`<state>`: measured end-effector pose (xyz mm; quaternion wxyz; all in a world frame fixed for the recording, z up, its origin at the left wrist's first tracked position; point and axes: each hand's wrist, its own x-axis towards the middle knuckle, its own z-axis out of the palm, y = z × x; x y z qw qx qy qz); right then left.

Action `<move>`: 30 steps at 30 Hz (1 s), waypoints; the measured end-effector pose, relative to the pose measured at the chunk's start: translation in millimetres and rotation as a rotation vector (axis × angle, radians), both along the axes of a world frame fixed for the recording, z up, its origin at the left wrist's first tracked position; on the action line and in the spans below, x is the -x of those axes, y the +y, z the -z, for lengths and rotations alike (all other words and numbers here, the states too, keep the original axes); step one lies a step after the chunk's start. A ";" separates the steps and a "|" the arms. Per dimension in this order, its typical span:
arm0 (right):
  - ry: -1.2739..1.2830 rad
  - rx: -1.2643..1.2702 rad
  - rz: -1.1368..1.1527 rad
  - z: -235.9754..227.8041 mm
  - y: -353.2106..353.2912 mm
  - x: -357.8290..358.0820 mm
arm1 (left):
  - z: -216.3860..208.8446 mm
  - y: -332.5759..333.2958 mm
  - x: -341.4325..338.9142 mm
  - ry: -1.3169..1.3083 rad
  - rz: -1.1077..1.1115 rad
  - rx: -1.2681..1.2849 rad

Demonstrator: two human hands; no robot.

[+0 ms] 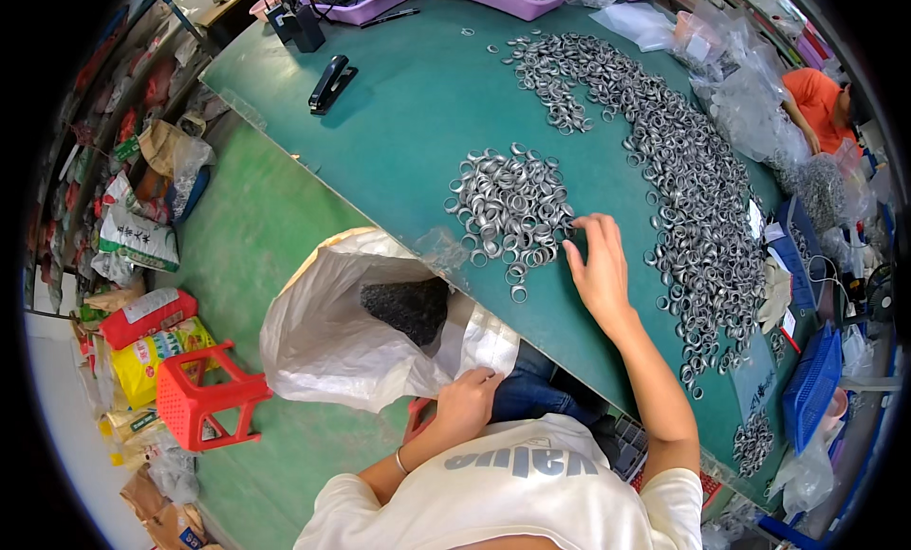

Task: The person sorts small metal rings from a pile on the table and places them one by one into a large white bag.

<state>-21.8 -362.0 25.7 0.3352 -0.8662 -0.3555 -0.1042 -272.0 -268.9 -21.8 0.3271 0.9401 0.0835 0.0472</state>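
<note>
The left hand (467,403) is closed on the rim of an open, crinkled white sack (318,327) beside the flat green surface (408,123), where the right hand (601,270), half open with thumb and forefinger parted, meets the right edge of a small heap of silver-grey metal rings (512,204).

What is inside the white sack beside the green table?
Through the open mouth of the white sack, a dark, grainy-looking mass can be seen; its material is unclear. The sack's own near wall covers part of the inside, so anything behind it cannot be seen.
</note>
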 end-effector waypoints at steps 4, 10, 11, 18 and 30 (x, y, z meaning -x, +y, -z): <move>-0.133 0.143 -0.015 20.4 -3.7 -15.0 | 2.3 0.7 -0.7 0.008 -0.007 0.016; -0.040 0.007 0.029 20.3 -12.4 -16.6 | -0.1 0.0 -2.0 0.031 0.006 0.019; 0.032 -0.091 0.042 19.0 -14.3 -14.4 | -0.5 -0.1 -2.4 0.033 0.007 0.021; 0.628 -0.227 -0.349 -29.8 8.7 77.1 | -0.7 0.3 -1.8 0.043 0.004 0.016; -0.049 0.063 -0.030 15.9 1.5 -12.9 | -0.4 0.5 -0.6 0.007 0.027 -0.014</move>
